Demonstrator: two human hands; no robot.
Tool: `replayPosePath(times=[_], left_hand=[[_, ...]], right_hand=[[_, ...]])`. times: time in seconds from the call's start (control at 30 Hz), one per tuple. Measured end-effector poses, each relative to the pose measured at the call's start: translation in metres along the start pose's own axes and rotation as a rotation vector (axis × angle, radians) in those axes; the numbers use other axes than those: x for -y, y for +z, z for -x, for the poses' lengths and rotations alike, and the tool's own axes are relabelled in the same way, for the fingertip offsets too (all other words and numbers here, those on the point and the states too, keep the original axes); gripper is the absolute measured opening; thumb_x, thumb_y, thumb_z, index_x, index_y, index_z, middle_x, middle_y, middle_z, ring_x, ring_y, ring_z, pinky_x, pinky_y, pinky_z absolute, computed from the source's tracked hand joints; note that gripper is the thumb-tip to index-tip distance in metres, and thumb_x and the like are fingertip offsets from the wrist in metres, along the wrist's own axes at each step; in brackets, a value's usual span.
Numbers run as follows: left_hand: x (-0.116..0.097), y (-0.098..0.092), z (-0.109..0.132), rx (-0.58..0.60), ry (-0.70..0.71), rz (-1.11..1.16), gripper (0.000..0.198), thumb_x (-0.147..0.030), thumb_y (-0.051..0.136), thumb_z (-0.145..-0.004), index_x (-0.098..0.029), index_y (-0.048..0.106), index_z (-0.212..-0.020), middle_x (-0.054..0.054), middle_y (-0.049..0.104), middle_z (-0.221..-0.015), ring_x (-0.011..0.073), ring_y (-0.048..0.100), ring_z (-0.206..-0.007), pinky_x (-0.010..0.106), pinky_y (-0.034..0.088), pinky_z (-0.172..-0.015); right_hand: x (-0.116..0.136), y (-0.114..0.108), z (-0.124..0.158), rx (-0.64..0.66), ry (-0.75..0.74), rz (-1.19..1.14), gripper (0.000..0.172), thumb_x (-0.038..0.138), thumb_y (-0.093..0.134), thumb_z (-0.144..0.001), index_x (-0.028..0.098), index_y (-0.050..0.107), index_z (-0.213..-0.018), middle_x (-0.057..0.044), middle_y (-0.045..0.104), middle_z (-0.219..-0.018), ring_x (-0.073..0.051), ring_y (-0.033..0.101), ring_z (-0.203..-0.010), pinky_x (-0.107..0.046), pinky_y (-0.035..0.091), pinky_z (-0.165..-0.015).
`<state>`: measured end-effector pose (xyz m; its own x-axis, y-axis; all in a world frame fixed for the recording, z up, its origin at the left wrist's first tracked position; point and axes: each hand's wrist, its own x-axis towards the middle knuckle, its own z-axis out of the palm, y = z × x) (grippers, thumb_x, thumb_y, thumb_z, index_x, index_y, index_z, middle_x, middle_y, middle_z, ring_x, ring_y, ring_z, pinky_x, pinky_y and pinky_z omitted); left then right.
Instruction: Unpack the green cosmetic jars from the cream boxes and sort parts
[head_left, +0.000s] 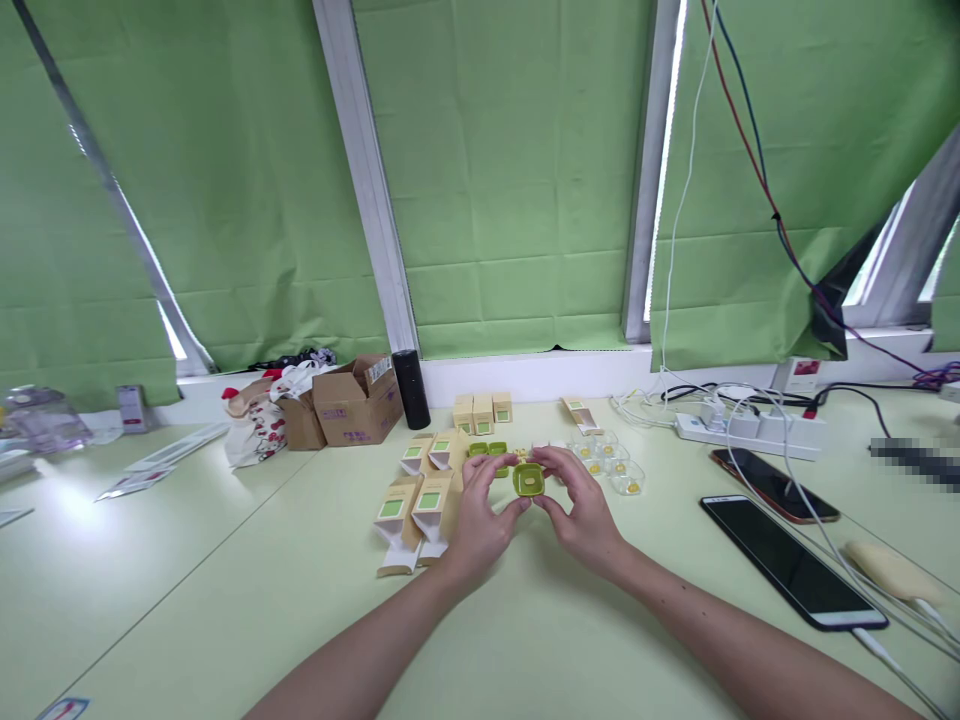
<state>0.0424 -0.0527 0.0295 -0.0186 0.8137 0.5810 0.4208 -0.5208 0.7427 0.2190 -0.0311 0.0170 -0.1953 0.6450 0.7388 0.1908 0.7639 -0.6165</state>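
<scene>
A small green square dish (529,481), its hollow side facing me, is held up between both my hands over the table. The fingers and thumb of my left hand (484,505) pinch its left side, while my right hand (581,505) grips the right side the same way. Partly hidden behind my left hand are more green square dishes (487,449). Close to the right hand lie several clear round cups (627,478) with small yellow pieces inside. Left of my hands stand kraft paper boxes (395,507) with green labels and open flaps.
Farther back are more small kraft boxes (482,412) and a flattened one (580,413). A cardboard carton (358,400) and a black cylinder (411,389) stand near the wall. On the right are phones (791,560), cables and a white power strip (750,436).
</scene>
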Motion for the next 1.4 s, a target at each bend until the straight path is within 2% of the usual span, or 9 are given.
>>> replayPosePath(times=[0.3,0.4,0.5,0.6,0.7,0.87,1.4], left_hand=[[0.0011,0.0007,-0.0010,-0.027,0.034,-0.015,0.038,-0.019,0.080,-0.078,-0.028,0.072,-0.114,0.008,0.065,-0.117,0.0293,0.050,-0.127,0.047,0.043,-0.110],[0.0006,-0.0001,-0.0009,-0.051,0.045,-0.066,0.039,-0.017,0.080,-0.077,-0.028,0.071,-0.113,0.007,0.066,-0.117,0.0301,0.050,-0.127,0.049,0.043,-0.109],[0.0022,0.0004,0.0011,-0.049,0.101,-0.100,0.039,-0.014,0.079,-0.077,-0.026,0.069,-0.113,0.007,0.067,-0.118,0.0302,0.049,-0.128,0.050,0.044,-0.108],[0.0050,0.0023,0.0042,-0.019,0.164,-0.128,0.042,-0.009,0.075,-0.078,-0.026,0.066,-0.115,0.006,0.068,-0.118,0.0290,0.047,-0.128,0.049,0.046,-0.107],[0.0065,0.0036,0.0067,0.000,0.226,-0.170,0.043,-0.007,0.073,-0.079,-0.026,0.065,-0.117,0.006,0.069,-0.116,0.0289,0.047,-0.126,0.049,0.047,-0.105],[0.0058,0.0035,0.0079,0.018,0.312,-0.216,0.043,-0.007,0.071,-0.081,-0.025,0.063,-0.119,0.007,0.069,-0.117,0.0301,0.047,-0.124,0.052,0.047,-0.104],[0.0068,0.0040,0.0088,0.010,0.412,-0.282,0.042,-0.008,0.072,-0.083,-0.024,0.063,-0.120,0.007,0.070,-0.117,0.0295,0.049,-0.119,0.051,0.049,-0.101]], right_hand=[[0.0058,-0.0024,-0.0003,-0.003,-0.043,-0.018,0.045,0.021,0.060,-0.092,0.033,0.055,-0.136,-0.010,0.056,-0.135,-0.029,0.056,-0.124,-0.046,0.056,-0.097],[0.0049,-0.0047,-0.0006,-0.067,-0.087,0.085,0.043,0.022,0.059,-0.093,0.032,0.056,-0.135,-0.011,0.057,-0.131,-0.031,0.053,-0.124,-0.050,0.053,-0.099],[0.0026,-0.0060,-0.0010,-0.140,-0.189,0.243,0.033,0.020,0.059,-0.093,0.032,0.065,-0.124,-0.010,0.059,-0.121,-0.032,0.053,-0.119,-0.054,0.049,-0.099],[0.0006,-0.0055,-0.0004,-0.160,-0.302,0.369,0.027,0.014,0.061,-0.092,0.029,0.071,-0.112,-0.009,0.058,-0.113,-0.029,0.052,-0.110,-0.051,0.047,-0.093],[-0.0003,-0.0042,0.0011,-0.157,-0.347,0.465,0.024,0.011,0.061,-0.090,0.027,0.073,-0.104,-0.008,0.057,-0.104,-0.027,0.050,-0.102,-0.046,0.045,-0.085],[0.0007,-0.0031,0.0019,-0.146,-0.357,0.531,0.024,0.007,0.061,-0.088,0.025,0.073,-0.099,-0.007,0.057,-0.095,-0.025,0.049,-0.094,-0.043,0.041,-0.081],[0.0006,-0.0020,0.0004,-0.143,-0.350,0.553,0.020,0.004,0.061,-0.086,0.022,0.070,-0.085,-0.005,0.059,-0.083,-0.022,0.048,-0.084,-0.037,0.036,-0.074]])
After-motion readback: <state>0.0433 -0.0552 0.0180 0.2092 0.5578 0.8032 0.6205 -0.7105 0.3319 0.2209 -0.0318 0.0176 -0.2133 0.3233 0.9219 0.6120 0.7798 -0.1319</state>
